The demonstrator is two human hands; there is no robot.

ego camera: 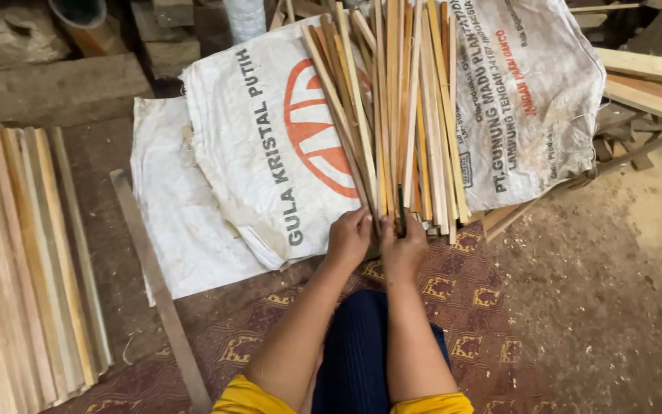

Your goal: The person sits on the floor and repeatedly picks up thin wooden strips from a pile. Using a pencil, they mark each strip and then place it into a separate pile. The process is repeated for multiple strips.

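Probably both my left hand (349,238) and right hand (403,244) curl on stick (392,123) ends; loose pile beyond could slide, splinter.

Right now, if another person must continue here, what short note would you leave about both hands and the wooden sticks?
Left hand: rests on the near ends of the thin wooden sticks, fingers curled over them; whether it grips one I cannot tell.
Right hand: closed around a dark thin tool held upright against the stick ends.
Sticks: one loose bundle fanned out on the white printed sacks, straight ahead of the knees.
Flat wooden slats: laid side by side on the floor at the left, apart from both hands.
Done: the sticks are gathered in one pile. Left: the near ends are uneven, not lined up.
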